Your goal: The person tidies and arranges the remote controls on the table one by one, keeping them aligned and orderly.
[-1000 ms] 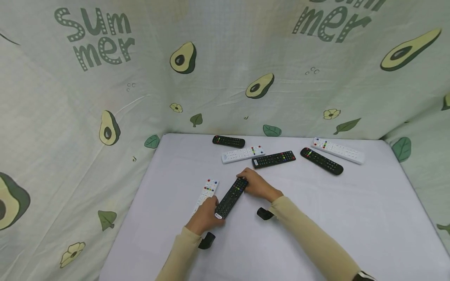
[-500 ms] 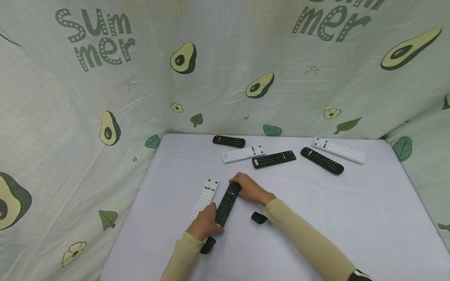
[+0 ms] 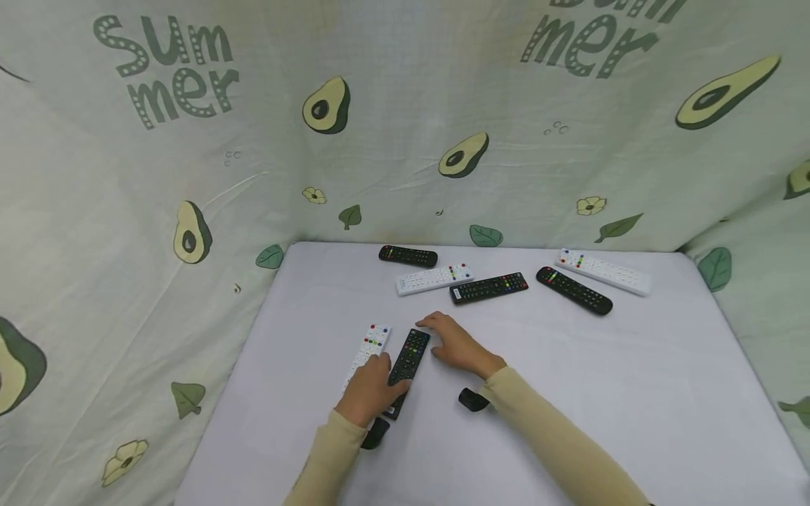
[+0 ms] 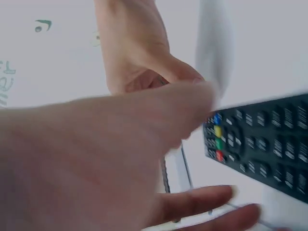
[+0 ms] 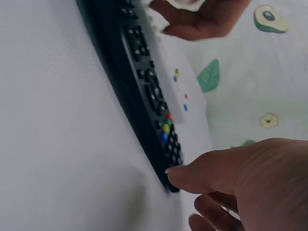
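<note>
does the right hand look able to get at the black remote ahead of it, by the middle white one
Probably yes: in the head view, only tabletop shows between the right hand and that black remote, and nothing lies over it.

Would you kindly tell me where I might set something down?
The widest bare patch of the table lies between the right sleeve and the right edge. Another runs from the left sleeve to the left edge. It is crowded at the back, with five remotes, and around the left hand, where a white remote and a black remote lie close.
</note>
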`<state>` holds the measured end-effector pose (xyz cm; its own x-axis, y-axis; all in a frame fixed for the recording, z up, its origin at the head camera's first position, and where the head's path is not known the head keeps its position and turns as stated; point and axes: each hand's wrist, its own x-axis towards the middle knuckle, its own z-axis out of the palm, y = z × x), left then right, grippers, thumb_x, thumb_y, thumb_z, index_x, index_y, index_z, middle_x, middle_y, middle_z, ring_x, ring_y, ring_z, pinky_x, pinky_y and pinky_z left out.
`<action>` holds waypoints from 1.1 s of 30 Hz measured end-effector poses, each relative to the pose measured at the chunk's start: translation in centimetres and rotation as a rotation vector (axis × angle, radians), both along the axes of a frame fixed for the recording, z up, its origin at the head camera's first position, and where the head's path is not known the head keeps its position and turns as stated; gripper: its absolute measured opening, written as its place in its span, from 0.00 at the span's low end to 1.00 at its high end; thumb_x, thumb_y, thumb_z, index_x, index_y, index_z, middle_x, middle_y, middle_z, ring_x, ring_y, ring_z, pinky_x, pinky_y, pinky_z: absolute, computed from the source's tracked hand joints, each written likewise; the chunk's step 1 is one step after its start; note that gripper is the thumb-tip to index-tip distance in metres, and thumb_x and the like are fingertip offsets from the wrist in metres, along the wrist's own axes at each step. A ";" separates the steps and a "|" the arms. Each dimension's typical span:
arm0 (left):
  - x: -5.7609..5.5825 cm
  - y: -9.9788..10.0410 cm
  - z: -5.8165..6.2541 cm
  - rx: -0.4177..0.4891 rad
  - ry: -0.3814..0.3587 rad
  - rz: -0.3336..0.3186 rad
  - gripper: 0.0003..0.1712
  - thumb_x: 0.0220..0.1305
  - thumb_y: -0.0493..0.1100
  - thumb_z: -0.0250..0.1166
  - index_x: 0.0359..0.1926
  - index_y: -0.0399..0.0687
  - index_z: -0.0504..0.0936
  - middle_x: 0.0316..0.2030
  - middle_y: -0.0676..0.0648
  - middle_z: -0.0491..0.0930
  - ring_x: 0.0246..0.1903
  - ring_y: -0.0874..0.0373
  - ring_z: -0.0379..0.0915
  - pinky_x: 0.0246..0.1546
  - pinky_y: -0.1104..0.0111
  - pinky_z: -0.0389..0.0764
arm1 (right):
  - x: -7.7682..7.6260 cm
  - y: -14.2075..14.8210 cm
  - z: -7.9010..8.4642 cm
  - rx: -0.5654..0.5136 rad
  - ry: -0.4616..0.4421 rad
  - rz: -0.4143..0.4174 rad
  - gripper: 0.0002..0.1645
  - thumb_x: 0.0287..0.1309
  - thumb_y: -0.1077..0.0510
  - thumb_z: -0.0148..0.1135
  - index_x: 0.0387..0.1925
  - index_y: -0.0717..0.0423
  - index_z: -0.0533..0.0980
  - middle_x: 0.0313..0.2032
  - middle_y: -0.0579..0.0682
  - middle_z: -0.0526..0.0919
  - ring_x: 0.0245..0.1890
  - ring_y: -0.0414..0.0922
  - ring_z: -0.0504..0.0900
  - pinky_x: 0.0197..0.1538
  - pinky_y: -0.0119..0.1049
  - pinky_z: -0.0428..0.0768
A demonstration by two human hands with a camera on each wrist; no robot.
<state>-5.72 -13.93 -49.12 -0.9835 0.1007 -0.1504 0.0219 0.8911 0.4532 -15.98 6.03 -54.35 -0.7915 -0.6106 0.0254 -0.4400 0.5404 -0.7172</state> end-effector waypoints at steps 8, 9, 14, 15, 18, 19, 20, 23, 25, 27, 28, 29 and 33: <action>-2.9 2.7 0.2 0.023 0.116 -0.061 0.22 0.66 0.50 0.74 0.47 0.34 0.84 0.35 0.43 0.81 0.30 0.56 0.74 0.26 0.63 0.79 | 0.6 4.2 0.8 -0.049 0.031 -0.139 0.33 0.60 0.73 0.69 0.68 0.63 0.75 0.65 0.61 0.77 0.67 0.60 0.76 0.69 0.56 0.76; -3.2 3.2 0.3 0.041 0.111 -0.063 0.22 0.67 0.50 0.74 0.48 0.35 0.84 0.36 0.43 0.82 0.31 0.56 0.74 0.28 0.62 0.79 | 0.5 4.8 0.9 -0.054 0.032 -0.158 0.33 0.60 0.74 0.69 0.68 0.63 0.75 0.65 0.61 0.77 0.67 0.60 0.76 0.69 0.56 0.77; -5.2 5.6 0.6 0.132 0.090 -0.060 0.23 0.69 0.49 0.72 0.56 0.37 0.82 0.44 0.41 0.82 0.40 0.51 0.76 0.39 0.58 0.81 | 0.0 7.6 1.0 -0.056 0.049 -0.251 0.32 0.60 0.74 0.69 0.67 0.65 0.75 0.63 0.63 0.78 0.63 0.61 0.79 0.65 0.57 0.80; -5.6 6.1 0.6 0.150 0.089 -0.056 0.24 0.69 0.49 0.71 0.57 0.37 0.81 0.45 0.40 0.82 0.41 0.50 0.76 0.40 0.57 0.81 | -0.1 8.2 0.9 -0.050 0.057 -0.270 0.32 0.60 0.74 0.69 0.66 0.65 0.76 0.62 0.63 0.78 0.62 0.61 0.79 0.64 0.57 0.80; -6.9 7.7 0.2 0.194 0.102 -0.037 0.26 0.70 0.48 0.71 0.61 0.37 0.79 0.50 0.39 0.81 0.47 0.48 0.77 0.44 0.56 0.82 | -0.4 9.8 1.0 -0.047 0.077 -0.322 0.31 0.60 0.74 0.69 0.66 0.66 0.76 0.62 0.65 0.78 0.60 0.62 0.79 0.63 0.58 0.80; -7.3 8.1 0.1 0.211 0.105 -0.025 0.27 0.70 0.48 0.71 0.63 0.37 0.78 0.51 0.39 0.81 0.49 0.47 0.77 0.46 0.56 0.83 | -0.6 10.3 1.0 -0.050 0.087 -0.340 0.31 0.61 0.74 0.68 0.66 0.66 0.76 0.61 0.66 0.78 0.60 0.63 0.79 0.63 0.59 0.80; -7.7 8.5 -0.1 0.225 0.107 -0.010 0.28 0.70 0.48 0.70 0.64 0.37 0.77 0.53 0.39 0.80 0.50 0.47 0.76 0.47 0.56 0.83 | -0.7 10.8 1.0 -0.054 0.094 -0.360 0.31 0.61 0.74 0.68 0.66 0.67 0.76 0.61 0.66 0.77 0.59 0.64 0.79 0.62 0.60 0.80; -8.7 9.5 -0.7 0.266 0.120 0.034 0.30 0.70 0.46 0.71 0.66 0.36 0.76 0.56 0.38 0.78 0.54 0.46 0.76 0.51 0.54 0.83 | -1.2 12.2 1.0 -0.080 0.115 -0.423 0.30 0.61 0.75 0.67 0.66 0.70 0.74 0.60 0.70 0.76 0.59 0.67 0.78 0.62 0.62 0.79; -9.3 10.1 -1.2 0.290 0.129 0.067 0.31 0.69 0.45 0.71 0.68 0.34 0.74 0.59 0.37 0.77 0.57 0.44 0.75 0.54 0.53 0.83 | -1.7 13.0 0.9 -0.085 0.120 -0.470 0.31 0.61 0.75 0.66 0.66 0.71 0.73 0.60 0.71 0.75 0.60 0.68 0.77 0.63 0.62 0.79; -9.9 10.6 -1.6 0.313 0.127 0.101 0.33 0.69 0.43 0.71 0.68 0.33 0.73 0.61 0.35 0.75 0.60 0.42 0.74 0.57 0.51 0.82 | -2.2 13.9 0.8 -0.088 0.110 -0.510 0.31 0.62 0.75 0.65 0.67 0.72 0.72 0.61 0.72 0.74 0.62 0.69 0.76 0.64 0.62 0.78; -10.1 10.8 -1.8 0.331 0.120 0.120 0.33 0.68 0.43 0.71 0.69 0.33 0.72 0.62 0.34 0.74 0.62 0.41 0.73 0.59 0.50 0.81 | -2.4 14.2 0.7 -0.086 0.107 -0.528 0.31 0.62 0.75 0.65 0.67 0.72 0.71 0.61 0.73 0.73 0.62 0.69 0.75 0.65 0.62 0.77; -10.3 11.0 -2.0 0.351 0.118 0.137 0.34 0.68 0.42 0.71 0.69 0.32 0.72 0.63 0.33 0.73 0.63 0.40 0.72 0.61 0.49 0.80 | -2.7 14.6 0.6 -0.084 0.100 -0.546 0.31 0.63 0.75 0.64 0.67 0.72 0.71 0.62 0.73 0.73 0.63 0.69 0.75 0.65 0.62 0.77; -11.2 11.7 -2.8 0.429 0.096 0.195 0.36 0.68 0.40 0.70 0.71 0.31 0.68 0.67 0.32 0.69 0.67 0.38 0.69 0.67 0.48 0.75 | -3.6 15.6 0.4 -0.063 0.069 -0.605 0.33 0.64 0.73 0.63 0.70 0.73 0.69 0.64 0.74 0.69 0.65 0.70 0.73 0.67 0.63 0.76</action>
